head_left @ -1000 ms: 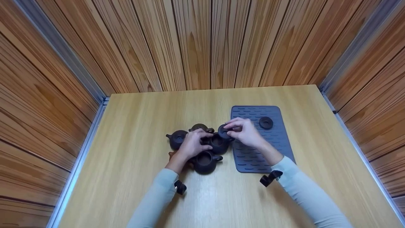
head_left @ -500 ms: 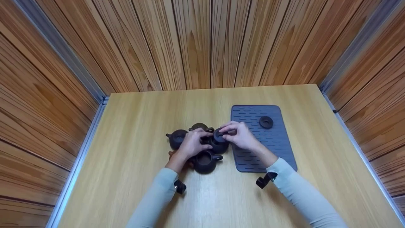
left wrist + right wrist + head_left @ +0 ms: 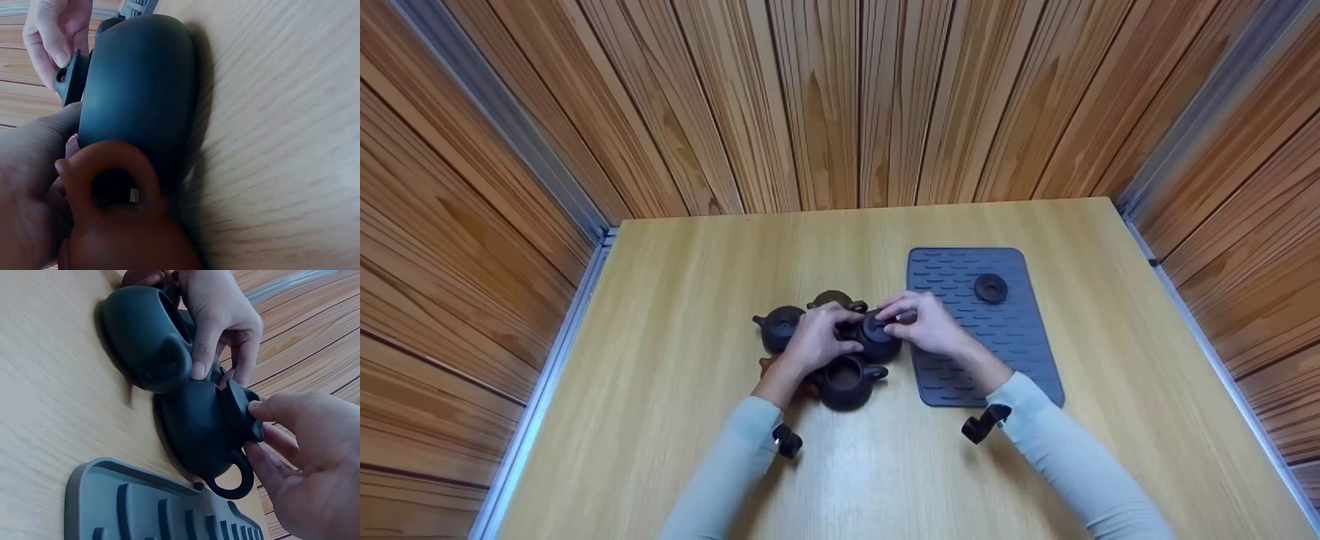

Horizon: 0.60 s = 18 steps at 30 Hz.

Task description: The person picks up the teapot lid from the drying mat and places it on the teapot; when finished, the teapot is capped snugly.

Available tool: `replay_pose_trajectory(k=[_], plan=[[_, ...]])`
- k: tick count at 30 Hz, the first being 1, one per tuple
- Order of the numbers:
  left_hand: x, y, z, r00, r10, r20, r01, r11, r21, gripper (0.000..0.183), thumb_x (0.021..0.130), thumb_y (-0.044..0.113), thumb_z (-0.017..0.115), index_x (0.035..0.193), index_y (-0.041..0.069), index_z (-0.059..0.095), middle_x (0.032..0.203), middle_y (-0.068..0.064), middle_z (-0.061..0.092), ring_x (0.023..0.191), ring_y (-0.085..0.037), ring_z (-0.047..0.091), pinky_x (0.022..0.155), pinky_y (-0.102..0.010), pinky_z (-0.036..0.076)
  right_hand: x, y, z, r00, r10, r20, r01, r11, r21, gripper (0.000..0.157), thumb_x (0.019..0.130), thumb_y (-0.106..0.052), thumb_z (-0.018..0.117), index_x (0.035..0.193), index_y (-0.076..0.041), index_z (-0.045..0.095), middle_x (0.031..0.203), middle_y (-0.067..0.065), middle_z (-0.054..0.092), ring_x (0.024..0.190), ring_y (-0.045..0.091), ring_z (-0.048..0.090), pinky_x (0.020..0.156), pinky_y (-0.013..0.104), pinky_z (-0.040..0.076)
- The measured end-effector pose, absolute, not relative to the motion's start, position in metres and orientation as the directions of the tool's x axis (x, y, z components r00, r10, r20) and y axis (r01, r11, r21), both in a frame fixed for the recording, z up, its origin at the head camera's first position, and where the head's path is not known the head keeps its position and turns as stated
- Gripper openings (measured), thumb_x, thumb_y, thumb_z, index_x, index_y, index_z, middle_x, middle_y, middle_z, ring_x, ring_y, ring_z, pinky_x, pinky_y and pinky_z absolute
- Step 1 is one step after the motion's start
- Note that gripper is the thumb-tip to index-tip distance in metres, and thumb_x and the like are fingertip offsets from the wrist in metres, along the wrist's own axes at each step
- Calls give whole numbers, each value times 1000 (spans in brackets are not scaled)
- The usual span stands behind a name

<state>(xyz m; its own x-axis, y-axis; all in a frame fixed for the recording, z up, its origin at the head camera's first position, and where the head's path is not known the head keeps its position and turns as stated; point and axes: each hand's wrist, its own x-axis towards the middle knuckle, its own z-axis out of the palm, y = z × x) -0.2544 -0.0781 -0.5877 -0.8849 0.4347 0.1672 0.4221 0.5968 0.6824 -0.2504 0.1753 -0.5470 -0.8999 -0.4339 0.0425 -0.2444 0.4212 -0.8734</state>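
Note:
My right hand (image 3: 926, 324) pinches a dark teapot lid (image 3: 239, 408) between thumb and fingers, right at the mouth of a black teapot (image 3: 194, 424). The lid looks slightly tilted in the right wrist view. My left hand (image 3: 816, 337) grips that teapot's body from the left, its thumb on the near side; its other fingers are partly hidden behind. Just in front stands another black teapot (image 3: 844, 384), lidless, its handle pointing right. A reddish-brown teapot (image 3: 124, 236) sits under my left wrist, mostly covered in the head view.
To the left is a dark lidded teapot (image 3: 778, 330), with a dark brown one (image 3: 831, 298) behind. A grey ridged mat (image 3: 960, 379) lies right of the group, bearing a round dark lid (image 3: 991, 289). Wood-panelled walls enclose the table's back and sides.
My right hand has moved left and slightly down with the lid, from beside the teapot's opening onto its mouth. My left hand has stayed in place.

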Motion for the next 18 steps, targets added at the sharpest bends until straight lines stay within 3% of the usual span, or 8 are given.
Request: replay_pose_trajectory(k=[8,18], plan=[[-253,-78,-585,-890,426,160,418,623,661,51,84,21,100,132,14,84,126,-14,81,122,-39,76,108,-61,57,-251,175,-547,-894,-446,42,-252,422,-871,20,99,2,80,117,-1,87,138,23,77,134,41,70,108,48,63],[-248,-77,-581,-888,429,166,430,647,630,48,86,23,99,131,15,85,126,-11,81,121,-36,76,104,-58,57,-254,174,-550,-876,-479,64,-293,421,-859,20,98,3,80,116,0,86,138,25,77,133,43,71,111,60,62]])
